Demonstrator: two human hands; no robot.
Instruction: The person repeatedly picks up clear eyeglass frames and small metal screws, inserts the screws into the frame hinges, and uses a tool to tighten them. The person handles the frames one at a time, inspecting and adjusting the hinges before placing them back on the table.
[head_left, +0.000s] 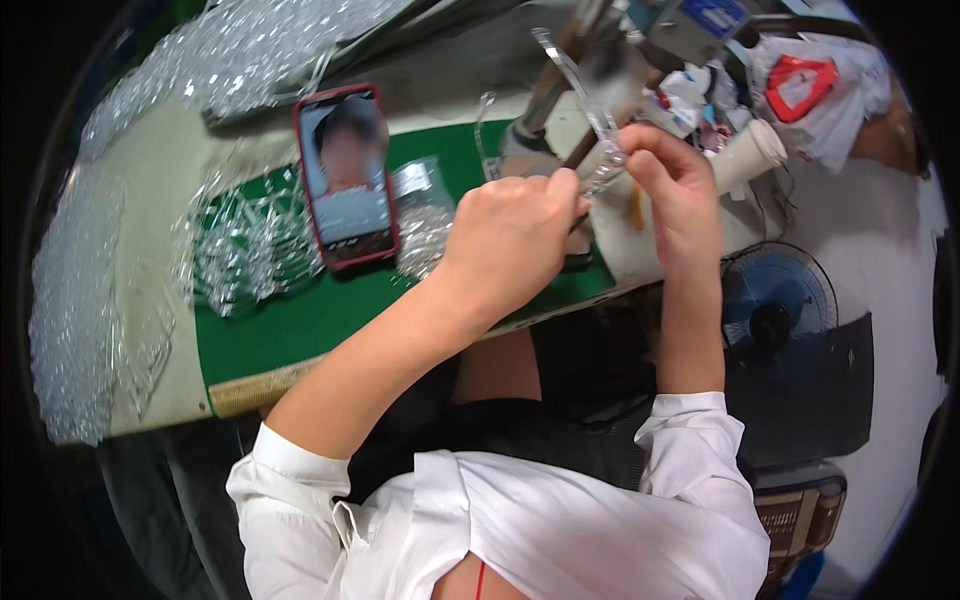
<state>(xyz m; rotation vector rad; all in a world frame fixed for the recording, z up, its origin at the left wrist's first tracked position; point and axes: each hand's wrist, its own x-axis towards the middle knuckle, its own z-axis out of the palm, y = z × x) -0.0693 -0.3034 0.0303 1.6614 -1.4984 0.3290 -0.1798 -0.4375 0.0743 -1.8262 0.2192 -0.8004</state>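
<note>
My right hand (680,190) pinches a clear plastic eyeglass frame (606,165) between thumb and fingers, above the bench's right part. One long clear temple (572,75) points up and away from it. My left hand (515,235) is closed in a fist right beside the frame, its knuckles upward. A thin dark piece shows at its fingertips, but what it grips is mostly hidden. Beyond the left hand stands another clear temple (484,130); whether it joins the same frame is hidden.
On the green mat (270,345) lie a heap of clear plastic parts (250,245), a red-edged phone (346,180) and a small bag of shiny pieces (424,225). Bagged clear parts (75,320) line the left edge. A white cup-like roll (750,155) and a fan (780,300) are right.
</note>
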